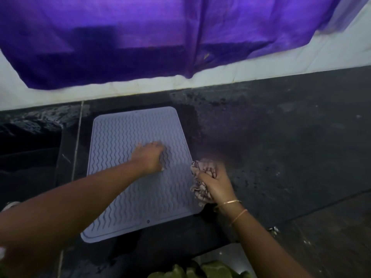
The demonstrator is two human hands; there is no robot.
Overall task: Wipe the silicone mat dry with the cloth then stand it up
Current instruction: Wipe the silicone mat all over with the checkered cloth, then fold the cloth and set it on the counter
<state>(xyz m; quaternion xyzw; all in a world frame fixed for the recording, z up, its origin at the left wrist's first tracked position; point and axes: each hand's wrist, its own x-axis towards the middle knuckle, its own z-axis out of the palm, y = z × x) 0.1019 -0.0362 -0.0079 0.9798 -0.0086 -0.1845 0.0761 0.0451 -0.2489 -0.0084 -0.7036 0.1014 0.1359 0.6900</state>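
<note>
Silicone mat [124,133] lying flat, long axis towards the wall [261,67], left hand [149,156] unclenched, pressing it, right hand [215,185] clutching cloth [202,167] beside

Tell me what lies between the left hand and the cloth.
Only bare wavy mat lies between left hand and cloth, per the head view.

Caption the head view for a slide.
The left hand presses the mat flat on the dark counter while the right hand grips a bunched cloth at the mat's right edge.
</note>
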